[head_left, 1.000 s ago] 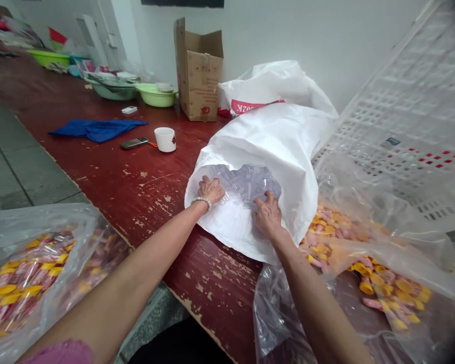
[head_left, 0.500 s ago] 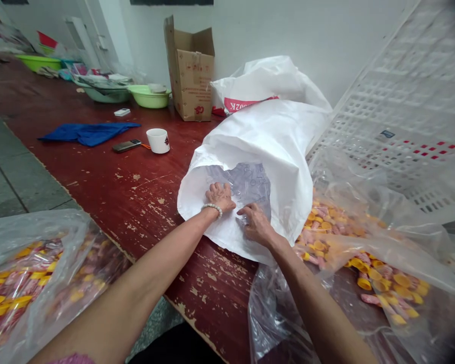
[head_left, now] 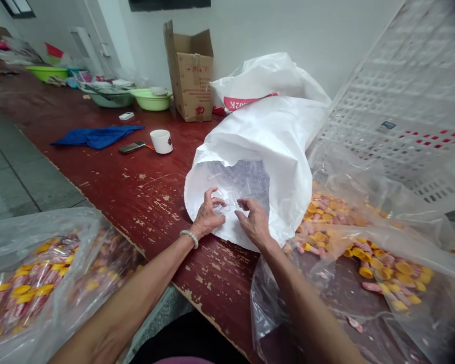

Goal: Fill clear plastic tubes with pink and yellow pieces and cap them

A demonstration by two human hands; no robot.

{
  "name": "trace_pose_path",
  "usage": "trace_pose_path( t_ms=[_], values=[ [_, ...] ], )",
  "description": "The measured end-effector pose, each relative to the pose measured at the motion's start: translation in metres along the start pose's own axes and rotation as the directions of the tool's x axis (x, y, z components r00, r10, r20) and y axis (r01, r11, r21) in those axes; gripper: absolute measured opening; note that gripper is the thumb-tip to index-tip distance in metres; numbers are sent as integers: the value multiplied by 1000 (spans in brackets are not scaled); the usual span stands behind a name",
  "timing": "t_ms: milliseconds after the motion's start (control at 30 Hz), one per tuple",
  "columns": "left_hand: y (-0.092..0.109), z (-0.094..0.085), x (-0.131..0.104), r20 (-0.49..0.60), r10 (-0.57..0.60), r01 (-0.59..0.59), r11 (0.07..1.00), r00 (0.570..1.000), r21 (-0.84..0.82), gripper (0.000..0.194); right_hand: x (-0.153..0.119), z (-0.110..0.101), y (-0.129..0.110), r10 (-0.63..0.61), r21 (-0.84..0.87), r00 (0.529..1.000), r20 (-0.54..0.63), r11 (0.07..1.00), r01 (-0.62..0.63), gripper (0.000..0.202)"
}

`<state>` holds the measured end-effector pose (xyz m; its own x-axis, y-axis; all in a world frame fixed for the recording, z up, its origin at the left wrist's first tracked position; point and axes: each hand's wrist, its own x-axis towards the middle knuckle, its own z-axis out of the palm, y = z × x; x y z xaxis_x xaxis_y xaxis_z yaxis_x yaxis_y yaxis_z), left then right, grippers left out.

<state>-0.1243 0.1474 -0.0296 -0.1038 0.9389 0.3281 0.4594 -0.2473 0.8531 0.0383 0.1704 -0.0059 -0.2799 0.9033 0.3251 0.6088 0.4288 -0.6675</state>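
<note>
A white woven sack (head_left: 250, 134) lies on its side with its mouth toward me, and clear plastic tubes (head_left: 252, 179) lie loose inside. At the mouth, my left hand (head_left: 208, 215), with a beaded bracelet on the wrist, has its fingers curled around a clear tube with a round rim (head_left: 228, 205). My right hand (head_left: 255, 222) is just to its right over the sack's lower lip, thumb and forefinger apart. Another clear tube stands close to its fingertips; whether they touch is hard to make out.
Clear bags of yellow-capped tubes are at left (head_left: 34, 283) and right (head_left: 387, 268). A white perforated basket (head_left: 402, 111) leans at right. On the worn red table (head_left: 144, 187) are a cup (head_left: 161, 141), phone (head_left: 132, 147), blue cloth (head_left: 94, 136), carton (head_left: 193, 83) and basins (head_left: 151, 100).
My left hand has drawn back toward me and left, its fingers now curled at a tube. My right hand stays near the same spot with its finger and thumb apart. The view has shifted slightly.
</note>
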Motion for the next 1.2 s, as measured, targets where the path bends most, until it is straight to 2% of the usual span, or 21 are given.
trace_pose_path(
  t_ms=[67,167,300,367,500,633,700,767,900,1000,1100,1200],
  values=[
    [1,-2,-7,27,21,-19,996,999,-90,82,-3,10,-8,43,201,999,31,978,-48,32],
    [2,-5,-13,49,25,-18,990,998,-140,82,-7,22,-17,80,458,996,40,884,-90,38],
    [3,-6,-15,22,-4,8,986,1000,-167,82,-13,26,-21,131,643,990,60,753,-139,41],
    [4,-7,-16,21,-3,6,986,1000,-165,81,-16,24,-21,134,608,987,84,778,-158,44],
    [6,-9,-18,100,9,2,994,995,-108,79,-18,16,-22,104,378,986,133,914,-148,52],
    [3,-8,-19,162,43,-36,998,986,-44,86,-15,12,-21,-144,260,966,214,962,86,55],
    [1,-7,-19,146,55,-55,998,988,1,91,-13,13,-21,-235,216,943,235,959,185,52],
    [-2,-5,-19,110,44,-52,997,993,63,95,-12,15,-21,-260,174,941,217,959,224,50],
    [-2,-4,-22,20,-15,9,956,1000,294,96,-17,19,-24,-236,110,953,188,970,218,51],
    [1,-8,-28,-31,-40,49,904,999,425,87,-22,23,-26,-235,71,959,158,972,226,48],
    [4,-14,-33,20,-41,29,915,999,402,67,-27,27,-28,-280,26,949,144,960,280,44],
    [8,-20,-35,19,-63,57,975,998,213,51,-30,29,-31,-278,38,956,92,961,275,40]
  ],
)
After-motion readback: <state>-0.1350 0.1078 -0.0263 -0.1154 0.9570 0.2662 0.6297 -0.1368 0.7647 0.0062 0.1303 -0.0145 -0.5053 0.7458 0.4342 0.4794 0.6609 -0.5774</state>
